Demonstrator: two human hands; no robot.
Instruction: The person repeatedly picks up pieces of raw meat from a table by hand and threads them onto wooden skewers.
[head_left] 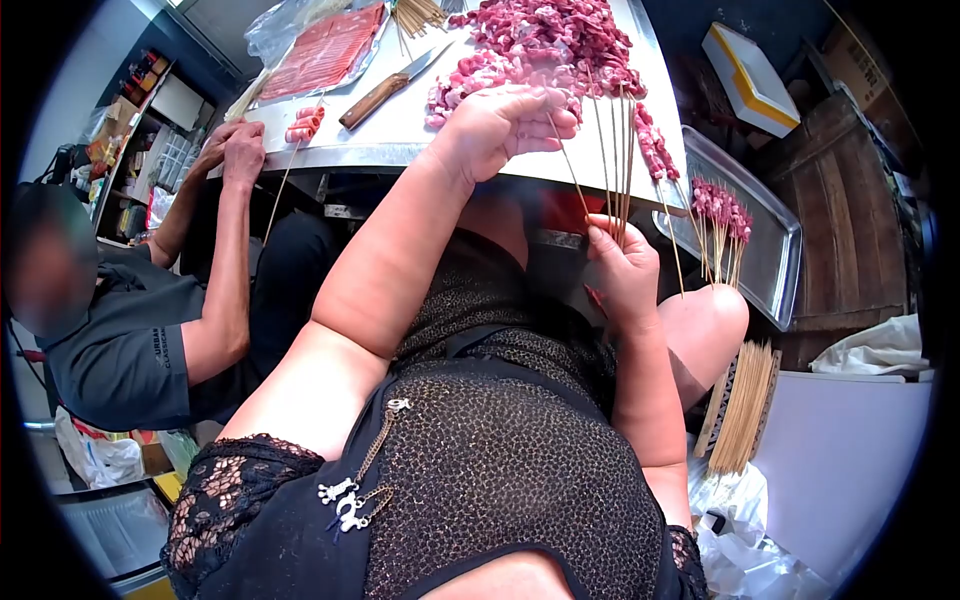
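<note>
My right hand is closed around several bamboo skewers, most of them pointing up toward the table. One skewer slants left from it to the fingers of my left hand. That left hand is over the table's front edge, by the pile of diced raw meat; its fingers are curled in at the skewer's tip and partly blurred. Whatever they pinch is hidden. Right of the bundle, a skewer threaded with meat lies across the table edge. More finished meat skewers are grouped beyond it.
A wooden-handled knife and a pack of sliced meat lie on the white table. At left, a co-worker's hands are near a skewer with rolled meat. A metal tray and a stack of bare skewers are at right.
</note>
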